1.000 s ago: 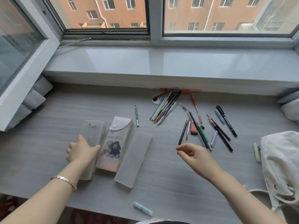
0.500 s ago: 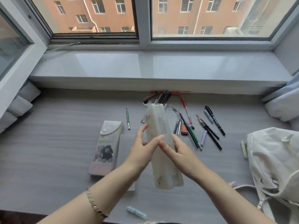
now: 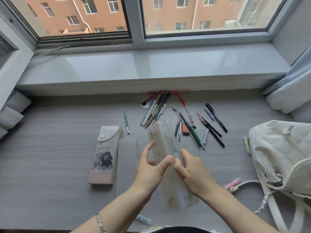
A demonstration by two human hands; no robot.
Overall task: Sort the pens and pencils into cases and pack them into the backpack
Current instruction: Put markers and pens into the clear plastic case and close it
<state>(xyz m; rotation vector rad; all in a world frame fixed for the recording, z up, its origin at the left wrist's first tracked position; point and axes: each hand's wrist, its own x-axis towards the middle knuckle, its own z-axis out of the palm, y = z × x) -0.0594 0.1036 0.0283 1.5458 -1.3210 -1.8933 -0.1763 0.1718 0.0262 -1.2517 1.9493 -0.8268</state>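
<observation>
Both hands hold a translucent white pencil case [image 3: 164, 137] tilted above the grey desk [image 3: 50, 157]. My left hand [image 3: 151, 167] pinches its left edge; my right hand [image 3: 190, 167] grips its right side, thumbs almost touching. Two more cases lie flat at the left: a printed one with a snap flap [image 3: 105, 153] and a frosted plain one [image 3: 127, 158]. A bundle of pens [image 3: 154, 111] lies near the sill. More pens and pencils [image 3: 202, 126] are scattered to its right. One green pencil [image 3: 126, 122] lies alone. The cream backpack [image 3: 282, 157] sits at the right.
A wide windowsill [image 3: 151, 69] runs behind the desk. Grey cushions [image 3: 13, 111] lie at the far left and a curtain [image 3: 292, 91] at the right. Small highlighters lie near the backpack [image 3: 246, 143], by its strap [image 3: 233, 183], and at the near edge [image 3: 143, 219].
My left hand lifted the translucent case from the left of the desk to the centre. My right hand joined it. The grip has tightened slightly since half a second ago.
</observation>
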